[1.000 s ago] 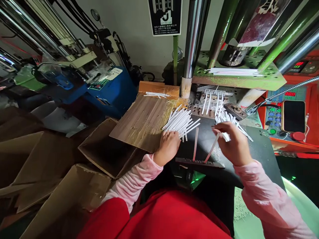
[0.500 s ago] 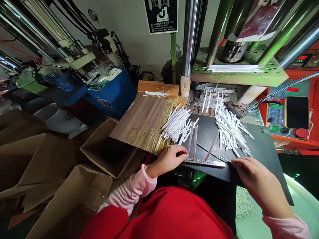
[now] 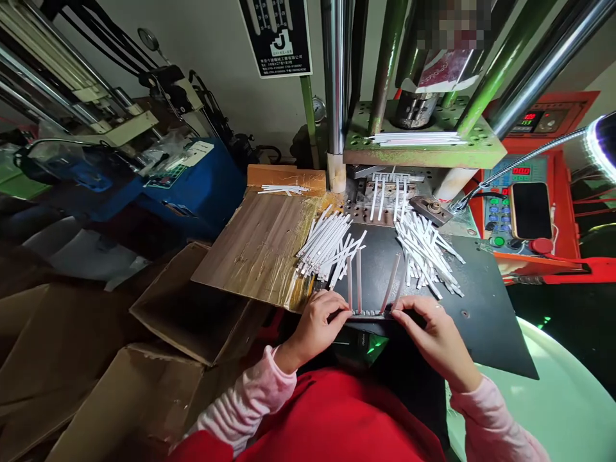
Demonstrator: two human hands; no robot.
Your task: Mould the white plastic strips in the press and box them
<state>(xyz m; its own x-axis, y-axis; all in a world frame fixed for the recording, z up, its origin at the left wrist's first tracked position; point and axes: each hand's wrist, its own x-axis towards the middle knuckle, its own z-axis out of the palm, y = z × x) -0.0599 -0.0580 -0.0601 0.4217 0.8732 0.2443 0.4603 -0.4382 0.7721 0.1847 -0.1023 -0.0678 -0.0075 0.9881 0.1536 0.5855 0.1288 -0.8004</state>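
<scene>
A narrow metal bar [image 3: 369,315] with notches lies along the front edge of the black work board [image 3: 474,321]. Several thin pale strips stand up from it, among them one strip [image 3: 359,282] towards the left and another strip [image 3: 390,282] towards the right. My left hand [image 3: 327,321] is closed at the bar's left end, thumb and fingertips pinching it beside the leftmost strip. At the right end, my right hand [image 3: 430,330] pinches the foot of a slanted pale strip [image 3: 399,290] against the bar. The fingers partly hide both bar ends.
White strips lie in a left pile [image 3: 325,247] and a right pile [image 3: 428,253]. Behind stands a press with a green plate [image 3: 423,154] and strips hanging from its lower mould [image 3: 392,183]. Cardboard boxes [image 3: 168,308] are at left, a pale green tub [image 3: 553,385] at right.
My right hand has moved left to the bar's right end, and its strip has swung from lying low to standing up. My left hand stays at the left end. The view has shifted.
</scene>
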